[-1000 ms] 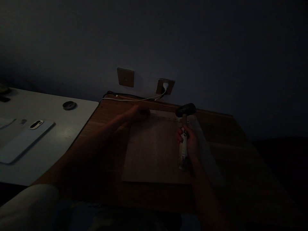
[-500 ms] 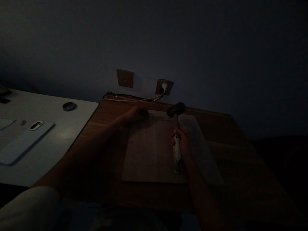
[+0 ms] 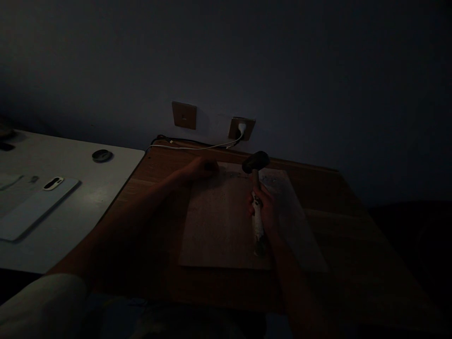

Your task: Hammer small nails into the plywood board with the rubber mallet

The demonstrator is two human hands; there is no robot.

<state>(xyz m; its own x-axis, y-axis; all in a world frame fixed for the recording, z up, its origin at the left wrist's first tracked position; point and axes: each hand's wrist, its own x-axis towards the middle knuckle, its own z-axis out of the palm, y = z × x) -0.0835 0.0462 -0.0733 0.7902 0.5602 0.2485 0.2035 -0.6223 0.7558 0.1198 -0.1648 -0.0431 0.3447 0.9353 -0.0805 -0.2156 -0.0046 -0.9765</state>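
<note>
My right hand (image 3: 265,207) is wrapped around the pale handle of a rubber mallet (image 3: 257,226). The mallet's dark head (image 3: 255,162) points away from me over the far part of a flat wooden board (image 3: 219,230). At the board's far left corner rests my left hand (image 3: 202,168), its fingers curled together. What those fingers hold, if anything, is lost in the dark. Small bits or marks (image 3: 270,179), too dim to name, show on the board near the mallet's head.
The board lies on a brown wooden table (image 3: 339,249) against a wall. A white plug (image 3: 241,127) sits in a wall socket, its cable (image 3: 197,148) running along the table's back edge. On the white table (image 3: 88,212) at left are a phone (image 3: 38,207) and a round dark dish (image 3: 102,156).
My right hand and the mallet have shifted slightly left, with the head a little to the left of where it was. My left hand stays at the board's corner.
</note>
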